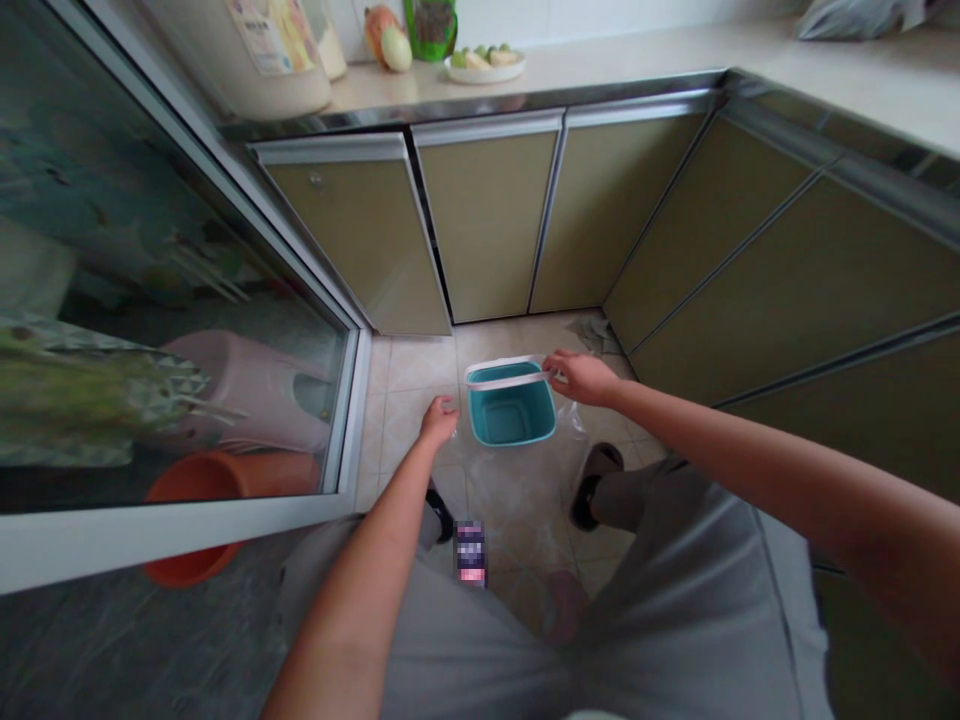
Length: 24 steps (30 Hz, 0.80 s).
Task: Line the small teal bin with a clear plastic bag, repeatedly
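A teal trash bin stands on the tiled floor between my feet, its inside facing up at me. Across its back part lies a pale pinkish rim ring, and my right hand grips the ring's right end. My left hand hovers just left of the bin, fingers curled in; whatever they may hold is too small to make out. Thin clear plastic shows beside the bin's right side, below my right hand.
Cabinet doors rise behind the bin and along the right, the left one slightly ajar. A glass sliding door stands at left, with an orange bucket beyond. On the counter are a plate, a jug and vegetables. A crumpled grey cloth-like item lies in the corner.
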Each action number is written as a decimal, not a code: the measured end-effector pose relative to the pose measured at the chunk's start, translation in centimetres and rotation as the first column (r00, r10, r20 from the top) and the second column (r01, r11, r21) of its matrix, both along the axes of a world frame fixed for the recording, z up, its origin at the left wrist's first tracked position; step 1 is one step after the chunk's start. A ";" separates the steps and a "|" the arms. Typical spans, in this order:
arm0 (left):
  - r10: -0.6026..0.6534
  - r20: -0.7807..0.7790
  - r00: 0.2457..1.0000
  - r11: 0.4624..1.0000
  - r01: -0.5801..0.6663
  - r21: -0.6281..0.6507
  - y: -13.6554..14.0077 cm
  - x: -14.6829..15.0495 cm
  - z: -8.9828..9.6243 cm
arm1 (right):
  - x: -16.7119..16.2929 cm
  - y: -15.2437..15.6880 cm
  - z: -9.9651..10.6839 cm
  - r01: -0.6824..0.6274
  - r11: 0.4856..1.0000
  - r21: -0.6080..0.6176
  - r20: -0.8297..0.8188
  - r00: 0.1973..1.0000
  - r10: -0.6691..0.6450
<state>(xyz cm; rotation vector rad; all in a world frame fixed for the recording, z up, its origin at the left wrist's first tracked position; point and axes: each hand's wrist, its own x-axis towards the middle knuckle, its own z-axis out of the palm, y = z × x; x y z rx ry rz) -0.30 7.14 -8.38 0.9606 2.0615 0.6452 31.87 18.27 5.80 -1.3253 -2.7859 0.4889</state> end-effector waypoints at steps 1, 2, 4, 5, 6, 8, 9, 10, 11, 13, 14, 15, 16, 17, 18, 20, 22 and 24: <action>-0.006 -0.013 1.000 1.000 0.006 0.001 -0.1 0.0 0.0 | 0.3 -0.9 -0.5 -0.028 0.999 -0.039 0.051 0.998 0.030; -0.011 -0.026 1.000 1.000 0.011 -0.001 -0.1 0.0 -0.1 | 0.6 -1.8 -1.2 -0.051 0.996 -0.078 0.098 0.993 0.058; -0.016 -0.042 0.999 1.000 0.016 -0.016 -0.3 0.0 -0.1 | 1.0 -3.2 -2.9 -0.082 0.986 -0.144 0.165 0.981 0.106; -0.013 -0.043 0.999 1.000 0.012 -0.029 -0.3 0.0 0.0 | 1.1 -3.7 -3.8 -0.094 0.981 -0.171 0.186 0.974 0.125; -0.008 -0.042 0.999 0.999 0.006 -0.039 -0.4 0.1 0.0 | 1.2 -4.1 -4.9 -0.100 0.976 -0.194 0.203 0.969 0.140; 0.002 -0.032 0.999 0.999 -0.003 -0.045 -0.5 0.3 0.1 | 1.1 -4.7 -7.0 -0.097 0.967 -0.234 0.227 0.962 0.152; 0.007 -0.027 1.000 0.999 -0.008 -0.043 -0.5 0.4 0.2 | 1.0 -4.9 -8.1 -0.092 0.964 -0.251 0.234 0.960 0.153; 0.008 -0.022 1.000 0.999 -0.009 -0.040 -0.4 0.5 0.2 | 1.0 -5.0 -9.0 -0.087 0.959 -0.269 0.242 0.958 0.155; 0.008 -0.019 1.000 0.999 -0.009 -0.034 -0.4 0.6 0.2 | 0.9 -5.2 -9.8 -0.085 0.954 -0.288 0.249 0.955 0.160; 0.004 -0.020 1.000 1.000 -0.004 -0.025 -0.3 0.7 0.2 | 0.7 -5.5 -11.0 -0.083 0.947 -0.310 0.253 0.953 0.167; -0.003 -0.027 1.000 1.000 0.002 -0.025 -0.3 0.7 0.1 | 0.7 -5.6 -11.4 -0.079 0.947 -0.312 0.247 0.955 0.162; -0.013 -0.037 0.999 0.999 0.011 -0.030 -0.3 0.8 0.0 | 0.8 -5.7 -11.5 -0.070 0.949 -0.309 0.236 0.961 0.147; -0.024 -0.046 0.999 0.999 0.023 -0.040 -0.3 0.8 0.0 | 0.8 -5.8 -11.6 -0.053 0.953 -0.299 0.219 0.968 0.122; -0.036 -0.050 0.998 0.998 0.033 -0.055 -0.4 0.9 0.0 | 1.0 -5.9 -11.5 -0.027 0.958 -0.286 0.202 0.975 0.088; -0.045 -0.047 0.998 0.997 0.042 -0.071 -0.5 1.0 0.0 | 1.2 -6.0 -11.4 0.006 0.962 -0.273 0.188 0.981 0.048; -0.044 -0.032 0.998 0.995 0.041 -0.091 -0.6 1.3 0.1 | 1.7 -6.0 -11.0 0.079 0.966 -0.246 0.179 0.983 -0.034; -0.025 -0.017 1.000 0.996 0.023 -0.091 -0.6 1.7 0.5 | 2.5 -5.9 -10.8 0.154 0.964 -0.216 0.188 0.975 -0.114; -0.005 -0.020 1.000 0.998 0.004 -0.065 -0.4 1.9 1.1 | 3.4 -5.9 -10.6 0.215 0.957 -0.197 0.208 0.963 -0.173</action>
